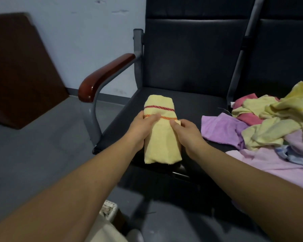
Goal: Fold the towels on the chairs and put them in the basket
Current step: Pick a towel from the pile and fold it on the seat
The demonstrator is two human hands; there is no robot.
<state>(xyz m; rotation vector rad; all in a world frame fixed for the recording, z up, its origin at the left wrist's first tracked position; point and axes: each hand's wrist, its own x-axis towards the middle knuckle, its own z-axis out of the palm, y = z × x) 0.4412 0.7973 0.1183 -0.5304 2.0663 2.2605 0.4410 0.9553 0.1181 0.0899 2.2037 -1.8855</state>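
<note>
yellow towel (162,142): fold it end to end next, edges squared, crease pressed flat, i'd say. narrow folded strip, two red-orange stripes (159,107) near far end, lying on chair seat (191,100). left hand (142,128) and right hand (188,132) each clamp a long edge. unfolded pile (269,126) to the right.
</note>
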